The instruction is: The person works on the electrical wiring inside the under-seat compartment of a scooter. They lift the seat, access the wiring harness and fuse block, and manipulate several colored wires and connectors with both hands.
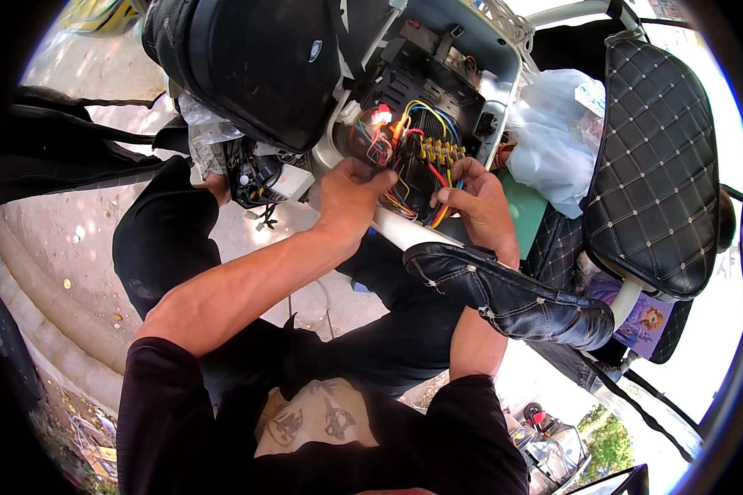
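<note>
The view comes from the person's head, through the left of two fisheye cameras worn side by side. It looks steeply down, over the shirt [322,470] at the lower edge, and out ahead toward the top. It is upright and unmirrored, so its left is the person's left. The shirt is nearest; the left hand [351,198], right hand [480,206] and wires [400,130] lie farther off, a little above centre, seen from above. The ground [66,264] is deeper still. A dark round rim cuts the corners, and the wide lens takes in the backrest [656,165] far right.
</note>
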The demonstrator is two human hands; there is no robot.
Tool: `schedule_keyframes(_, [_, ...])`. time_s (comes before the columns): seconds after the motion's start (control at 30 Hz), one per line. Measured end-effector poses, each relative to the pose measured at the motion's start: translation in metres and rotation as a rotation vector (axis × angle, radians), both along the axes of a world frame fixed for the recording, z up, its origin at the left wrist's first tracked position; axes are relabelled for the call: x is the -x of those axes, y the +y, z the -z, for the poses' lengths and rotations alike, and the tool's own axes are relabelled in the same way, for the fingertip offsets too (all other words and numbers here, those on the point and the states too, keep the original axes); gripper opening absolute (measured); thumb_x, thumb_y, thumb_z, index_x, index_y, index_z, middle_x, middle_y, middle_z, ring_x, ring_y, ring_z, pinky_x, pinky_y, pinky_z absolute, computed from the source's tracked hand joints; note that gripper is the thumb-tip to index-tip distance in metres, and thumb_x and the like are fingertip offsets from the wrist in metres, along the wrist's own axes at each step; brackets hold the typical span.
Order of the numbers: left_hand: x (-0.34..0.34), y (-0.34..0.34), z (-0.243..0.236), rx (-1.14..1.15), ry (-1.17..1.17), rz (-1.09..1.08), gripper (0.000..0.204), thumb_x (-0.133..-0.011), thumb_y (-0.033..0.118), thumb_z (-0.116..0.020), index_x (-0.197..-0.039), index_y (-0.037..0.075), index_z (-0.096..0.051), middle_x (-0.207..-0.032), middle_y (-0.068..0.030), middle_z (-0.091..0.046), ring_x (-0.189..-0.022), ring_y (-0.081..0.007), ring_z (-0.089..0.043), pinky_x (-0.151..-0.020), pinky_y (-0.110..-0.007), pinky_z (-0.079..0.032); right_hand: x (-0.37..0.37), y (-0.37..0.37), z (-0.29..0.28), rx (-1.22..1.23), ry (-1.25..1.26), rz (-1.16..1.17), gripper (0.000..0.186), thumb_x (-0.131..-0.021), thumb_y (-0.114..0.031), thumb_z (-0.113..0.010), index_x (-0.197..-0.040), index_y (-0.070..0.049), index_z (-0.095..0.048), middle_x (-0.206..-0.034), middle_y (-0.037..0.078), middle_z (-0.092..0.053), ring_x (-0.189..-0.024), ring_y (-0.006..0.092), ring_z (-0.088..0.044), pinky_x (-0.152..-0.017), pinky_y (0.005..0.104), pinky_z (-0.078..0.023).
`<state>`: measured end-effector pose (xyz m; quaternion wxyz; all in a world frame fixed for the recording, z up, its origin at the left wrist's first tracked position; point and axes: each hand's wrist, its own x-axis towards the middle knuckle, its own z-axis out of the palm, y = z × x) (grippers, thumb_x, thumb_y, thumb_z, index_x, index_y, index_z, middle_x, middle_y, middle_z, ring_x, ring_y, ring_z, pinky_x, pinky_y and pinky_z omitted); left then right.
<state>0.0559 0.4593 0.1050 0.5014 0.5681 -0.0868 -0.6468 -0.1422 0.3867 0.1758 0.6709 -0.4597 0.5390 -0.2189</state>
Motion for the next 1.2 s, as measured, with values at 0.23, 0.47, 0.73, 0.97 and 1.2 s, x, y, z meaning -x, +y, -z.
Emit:
schedule_keyframes(0.23, [-0.004,0.002,-0.015,-0.064,-0.016,-0.006,0.016,-0.091,0.006,-0.078,-0.099,0.006,-0.064,-0.086,-0.0006,-0.069,-0.071,-0.0086,-0.057,-0.065,-0.027,-0.046,-0.002,0.001,-0.003,-0.020,0.016,0.019,0.028,-0.080,-0.001,-0.074,-0.103,-0.002,-0.058,-0.093,0.009,-0.069,-0.083,0.0172,-0.072,-0.071,0.0270,-0.052])
schedule_keyframes(0.47, [-0.005,0.002,-0.013,-0.045,0.005,0.003,0.017,-0.091,0.007,-0.079,-0.099,0.006,-0.065,-0.085,-0.0004,-0.068,-0.070,-0.0082,-0.057,-0.064,-0.027,-0.046,-0.003,-0.001,-0.009,-0.012,0.073,-0.025,0.032,-0.082,-0.001,-0.076,-0.108,-0.001,-0.057,-0.094,0.008,-0.068,-0.082,0.0166,-0.071,-0.073,0.0259,-0.054])
schedule_keyframes(0.73, [-0.006,0.000,-0.013,-0.042,-0.045,0.037,0.022,-0.088,0.009,-0.082,-0.092,0.005,-0.061,-0.082,-0.0026,-0.067,-0.066,-0.0097,-0.057,-0.059,-0.027,-0.046,-0.006,-0.001,-0.010,0.003,0.090,-0.046,0.032,-0.084,-0.003,-0.076,-0.109,-0.001,-0.057,-0.092,0.009,-0.071,-0.081,0.0141,-0.071,-0.065,0.0227,-0.050])
schedule_keyframes(0.97, [-0.004,0.000,-0.005,-0.040,-0.055,0.023,0.020,-0.088,0.007,-0.080,-0.090,0.006,-0.060,-0.080,-0.0031,-0.066,-0.064,-0.0100,-0.057,-0.058,-0.028,-0.046,-0.006,-0.002,-0.011,0.008,0.109,-0.056,0.032,-0.084,-0.004,-0.077,-0.110,-0.001,-0.057,-0.091,0.009,-0.072,-0.080,0.0134,-0.071,-0.064,0.0218,-0.049])
schedule_keyframes(1.2, [-0.007,0.002,-0.004,-0.068,-0.047,0.055,0.020,-0.089,0.012,-0.079,-0.099,-0.002,-0.068,-0.084,-0.0049,-0.068,-0.072,-0.0125,-0.060,-0.066,-0.031,-0.047,-0.007,-0.002,-0.013,0.016,0.124,-0.061,0.034,-0.083,-0.005,-0.078,-0.110,-0.001,-0.058,-0.090,0.009,-0.071,-0.080,0.0138,-0.070,-0.067,0.0227,-0.048])
